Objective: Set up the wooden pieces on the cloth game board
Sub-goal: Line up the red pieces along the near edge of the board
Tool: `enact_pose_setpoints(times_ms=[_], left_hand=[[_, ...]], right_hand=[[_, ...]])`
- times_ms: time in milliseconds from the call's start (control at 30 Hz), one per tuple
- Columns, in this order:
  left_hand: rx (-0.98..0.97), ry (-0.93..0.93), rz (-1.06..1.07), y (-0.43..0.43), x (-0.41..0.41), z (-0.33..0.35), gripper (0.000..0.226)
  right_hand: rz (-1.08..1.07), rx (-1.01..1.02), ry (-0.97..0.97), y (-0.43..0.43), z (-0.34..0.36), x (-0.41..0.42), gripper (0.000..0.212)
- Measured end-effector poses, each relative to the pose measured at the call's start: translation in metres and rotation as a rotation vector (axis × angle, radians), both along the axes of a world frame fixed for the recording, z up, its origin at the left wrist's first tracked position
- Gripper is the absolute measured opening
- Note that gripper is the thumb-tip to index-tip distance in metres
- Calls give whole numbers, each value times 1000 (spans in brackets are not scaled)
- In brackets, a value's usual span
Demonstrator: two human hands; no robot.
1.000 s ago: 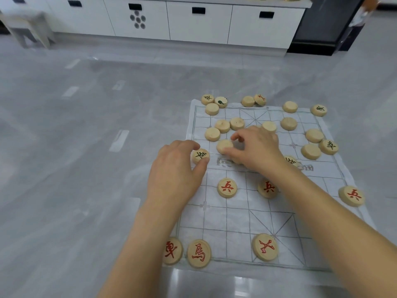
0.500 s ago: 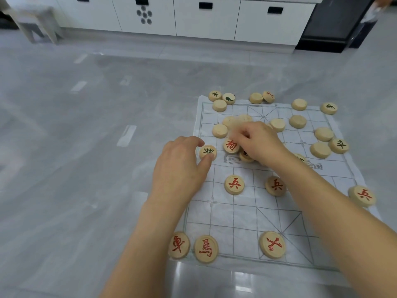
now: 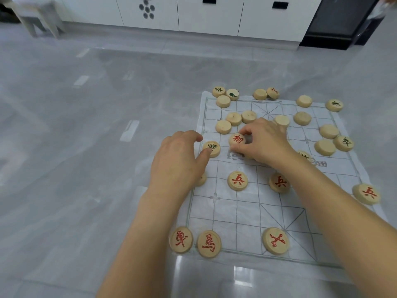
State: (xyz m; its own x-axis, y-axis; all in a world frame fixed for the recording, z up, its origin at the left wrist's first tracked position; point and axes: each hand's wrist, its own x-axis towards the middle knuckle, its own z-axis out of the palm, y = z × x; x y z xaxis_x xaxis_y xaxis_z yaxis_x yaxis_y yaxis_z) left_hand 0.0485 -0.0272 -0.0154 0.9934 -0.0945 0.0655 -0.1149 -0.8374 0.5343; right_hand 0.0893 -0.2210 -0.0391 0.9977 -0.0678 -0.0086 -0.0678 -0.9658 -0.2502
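A white cloth game board (image 3: 247, 211) with a printed grid lies on the grey floor. Round wooden pieces sit on it, some face up with red or black characters, several face down and blank. My right hand (image 3: 264, 140) pinches a red-marked piece (image 3: 237, 139) near the board's middle, tilted up toward me. My left hand (image 3: 178, 160) rests at the board's left edge, its thumb touching a black-marked piece (image 3: 211, 148). Red pieces stand in the near row (image 3: 208, 243) and in the row in front of my hands (image 3: 237, 180).
White cabinets (image 3: 208, 16) line the far wall, with a dark unit (image 3: 339, 20) at the right and a stool (image 3: 36, 16) at the far left. Loose pieces (image 3: 223, 101) lie along the board's far edge and the right side (image 3: 328, 131).
My right hand turned a blank piece over, so its red character now faces up, and holds it tilted. My left hand stayed on the black-marked piece. The view shifted slightly.
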Motion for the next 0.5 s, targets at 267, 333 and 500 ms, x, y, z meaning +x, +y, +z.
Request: enact_pose_setpoints(times_ms=[267,333,500], left_hand=[[12,40,-31,2,-2,3,34],[17,43,-45,1,-3,3,34],[33,52,-53,-1,-5,3,34]], right_hand=[[117,353,67,12,40,-85,37],[178,374,138,17,42,-121,39],[300,269,172,25,18,-178,37]])
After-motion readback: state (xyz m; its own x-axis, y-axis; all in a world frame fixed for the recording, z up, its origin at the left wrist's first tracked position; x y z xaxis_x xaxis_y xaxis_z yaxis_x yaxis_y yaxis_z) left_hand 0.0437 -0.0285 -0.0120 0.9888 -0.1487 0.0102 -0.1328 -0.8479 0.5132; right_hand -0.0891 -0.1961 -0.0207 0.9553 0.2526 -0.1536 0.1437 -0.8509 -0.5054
